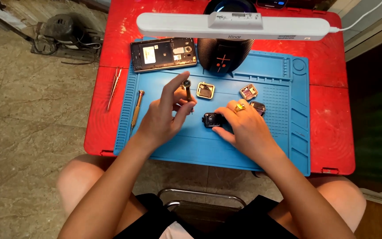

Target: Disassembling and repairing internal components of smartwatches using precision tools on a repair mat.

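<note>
Small screwdriver [186,90] pinched upright in left hand [162,117], black watch case [212,119] steadied on blue mat [253,146] by right hand [244,126], fingers curled, gold-rimmed open case [205,90] beside.

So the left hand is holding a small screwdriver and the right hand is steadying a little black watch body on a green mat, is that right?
Not quite: the mat is blue, not green, as the head view shows. The rest holds: the left hand grips a small screwdriver, and the right hand steadies the little black watch body on that mat.
</note>
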